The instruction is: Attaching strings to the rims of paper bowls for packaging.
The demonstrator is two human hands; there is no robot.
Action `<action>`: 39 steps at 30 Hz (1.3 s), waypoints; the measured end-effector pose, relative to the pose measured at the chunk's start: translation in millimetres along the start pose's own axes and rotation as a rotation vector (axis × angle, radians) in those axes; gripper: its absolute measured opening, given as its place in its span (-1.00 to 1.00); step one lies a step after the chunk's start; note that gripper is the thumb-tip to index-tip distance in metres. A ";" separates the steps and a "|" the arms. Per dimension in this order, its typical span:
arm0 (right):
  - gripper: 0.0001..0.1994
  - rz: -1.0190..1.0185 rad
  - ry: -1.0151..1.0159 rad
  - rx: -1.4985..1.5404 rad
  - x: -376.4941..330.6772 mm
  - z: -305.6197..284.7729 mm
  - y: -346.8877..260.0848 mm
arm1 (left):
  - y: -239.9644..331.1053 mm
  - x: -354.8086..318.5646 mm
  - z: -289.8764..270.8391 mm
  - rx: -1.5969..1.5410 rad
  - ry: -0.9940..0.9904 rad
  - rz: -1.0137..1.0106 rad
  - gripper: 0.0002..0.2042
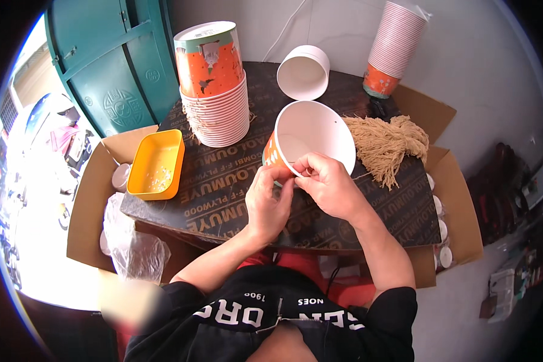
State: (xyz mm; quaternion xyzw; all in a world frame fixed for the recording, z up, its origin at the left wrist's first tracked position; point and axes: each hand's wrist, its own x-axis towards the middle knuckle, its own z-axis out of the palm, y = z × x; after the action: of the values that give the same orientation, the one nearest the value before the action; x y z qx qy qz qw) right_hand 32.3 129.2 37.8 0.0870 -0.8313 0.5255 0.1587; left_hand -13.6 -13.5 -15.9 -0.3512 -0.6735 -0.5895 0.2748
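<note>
A large paper bucket (317,130), orange outside and white inside, stands tilted toward me on the dark plywood tabletop (223,205). My left hand (268,202) is closed at its near rim, thumb and fingers pinching the wall. Close beside it, my right hand (329,187) is also closed in a pinch at the rim, its fingertips just over the edge. Whatever small piece lies between the right fingertips is too hidden to name. A thin strand shows just right of that hand. Nearby lies a thick bundle of tan cord (386,145).
At back left rises a stack of nested buckets (217,114) with cord at their sides. A yellow tray (157,163) holds small white bits. A white tub (303,72) lies at the back, near a slimmer stack (395,48). Open cartons (458,205) flank the table.
</note>
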 end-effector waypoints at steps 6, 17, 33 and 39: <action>-0.88 -0.024 0.030 -0.006 -1.2 3.2 2.8 | -0.2 -2.4 2.7 -0.024 0.040 -0.061 -0.84; -0.89 -0.050 0.099 -0.101 -7.7 10.8 -8.4 | 0.1 -6.9 4.3 -0.164 0.042 -0.318 -0.91; -0.88 -0.367 0.225 -0.494 -6.6 27.4 -10.0 | -9.2 -6.2 -2.7 -0.163 0.057 -0.342 -0.96; -0.89 -0.477 0.257 -0.764 0.0 14.9 -14.0 | -4.7 6.9 -48.5 -0.230 -0.004 -0.490 -0.99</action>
State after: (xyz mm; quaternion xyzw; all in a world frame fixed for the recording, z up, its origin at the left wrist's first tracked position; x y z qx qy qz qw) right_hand 34.2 109.7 43.7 0.1450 -0.8957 0.1373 0.3973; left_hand -23.7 -60.6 -5.9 -0.2078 -0.6677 -0.7103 0.0810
